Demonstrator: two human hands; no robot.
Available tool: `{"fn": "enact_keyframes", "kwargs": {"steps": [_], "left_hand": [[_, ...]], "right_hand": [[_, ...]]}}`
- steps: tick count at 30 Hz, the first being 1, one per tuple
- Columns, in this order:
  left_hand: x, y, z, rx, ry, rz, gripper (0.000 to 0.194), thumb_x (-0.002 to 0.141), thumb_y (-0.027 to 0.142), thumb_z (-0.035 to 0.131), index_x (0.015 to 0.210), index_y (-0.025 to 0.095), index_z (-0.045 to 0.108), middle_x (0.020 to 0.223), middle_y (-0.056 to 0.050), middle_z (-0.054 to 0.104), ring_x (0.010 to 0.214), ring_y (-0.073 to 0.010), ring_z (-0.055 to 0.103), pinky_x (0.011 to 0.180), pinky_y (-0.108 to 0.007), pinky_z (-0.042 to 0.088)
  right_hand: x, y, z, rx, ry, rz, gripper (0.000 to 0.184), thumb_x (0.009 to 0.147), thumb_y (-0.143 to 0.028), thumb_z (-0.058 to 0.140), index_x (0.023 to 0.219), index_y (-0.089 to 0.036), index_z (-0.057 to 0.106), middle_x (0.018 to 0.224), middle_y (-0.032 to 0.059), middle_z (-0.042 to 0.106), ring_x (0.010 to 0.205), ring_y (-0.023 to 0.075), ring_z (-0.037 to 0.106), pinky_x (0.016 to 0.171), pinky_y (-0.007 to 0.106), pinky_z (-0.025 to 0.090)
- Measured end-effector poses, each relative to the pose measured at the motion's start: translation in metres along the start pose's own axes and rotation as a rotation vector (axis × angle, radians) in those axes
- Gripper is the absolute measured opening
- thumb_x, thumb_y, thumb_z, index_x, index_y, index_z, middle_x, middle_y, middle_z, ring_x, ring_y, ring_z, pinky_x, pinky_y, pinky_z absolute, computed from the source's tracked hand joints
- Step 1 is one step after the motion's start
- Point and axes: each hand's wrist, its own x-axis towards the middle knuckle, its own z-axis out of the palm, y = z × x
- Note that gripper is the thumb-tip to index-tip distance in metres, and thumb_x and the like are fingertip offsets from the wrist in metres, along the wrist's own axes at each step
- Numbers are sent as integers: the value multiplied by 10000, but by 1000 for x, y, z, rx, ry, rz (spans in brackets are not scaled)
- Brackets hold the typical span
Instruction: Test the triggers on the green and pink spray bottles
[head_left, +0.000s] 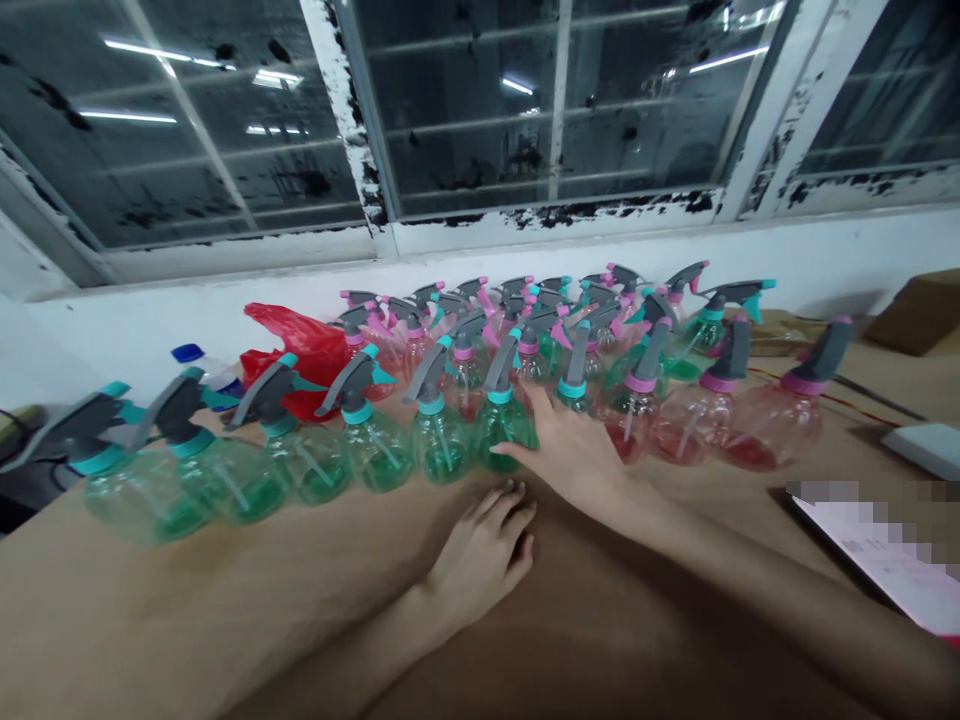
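My right hand (576,447) is at a green spray bottle (504,422) with a turquoise collar and grey trigger head, in the front row. Its thumb lies across the bottle's front and the index finger reaches up by the collar; the other fingers are hidden. Partly behind that hand stands another turquoise-collared spray bottle (573,388). My left hand (480,545) rests on the wooden table (337,580) just in front of the row, fingers loosely spread and holding nothing. To the right in the row, pink-collared bottles (694,425) contain a little red liquid.
Several more spray bottles (469,370) crowd behind the front row, near the white wall. A red plastic bag (300,345) and a blue-capped bottle (214,375) are at the back left. At right are a cardboard box (919,312), a white object (930,448) and a partly blurred flat item (877,560).
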Motion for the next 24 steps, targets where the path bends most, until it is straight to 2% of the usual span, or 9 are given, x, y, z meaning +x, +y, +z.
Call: {"fn": "enact_keyframes", "kwargs": {"steps": [4,7,10,17,20,24], "left_hand": [[0,0,1,7,23,0,316,819,150,502,1129,149,559,1214,-102,586,1159,-243,517,943,-412,481],[0,-2,3,8,41,8,321,812,136,504,1127,145,562,1215,-105,586,1166,-248,512,946,-420,477],[0,-5,6,5,57,16,314,816,133,499,1124,148,561,1215,-104,582,1167,-244,512,947,-422,476],[-1,-6,7,-10,78,10,301,833,117,479,1121,175,544,1189,-82,593,1141,-226,532,935,-422,488],[-1,-6,6,-20,87,8,281,840,110,464,1097,184,548,1158,-73,605,1124,-216,545,923,-405,498],[-1,-6,4,-43,108,8,261,841,100,449,1060,201,550,1106,-62,616,1081,-202,566,899,-378,511]], "right_hand": [[-19,24,-17,119,60,-91,369,831,-453,502,1121,-227,538,996,55,671,702,205,648,588,326,467],[-28,48,-24,142,148,-51,284,860,-447,460,979,-236,609,862,32,690,652,183,638,586,306,453],[-31,65,-25,108,186,47,325,856,-473,453,974,-217,615,770,49,685,656,214,638,580,321,445],[-17,73,-12,150,129,111,611,791,-571,484,1239,-157,444,1002,125,657,830,283,636,644,375,465],[-10,71,-5,178,89,115,709,763,-616,483,1291,-155,383,948,116,667,787,285,643,597,365,463],[-4,69,2,179,61,113,687,761,-605,490,1266,-147,403,837,97,672,732,292,644,571,366,455]]}}
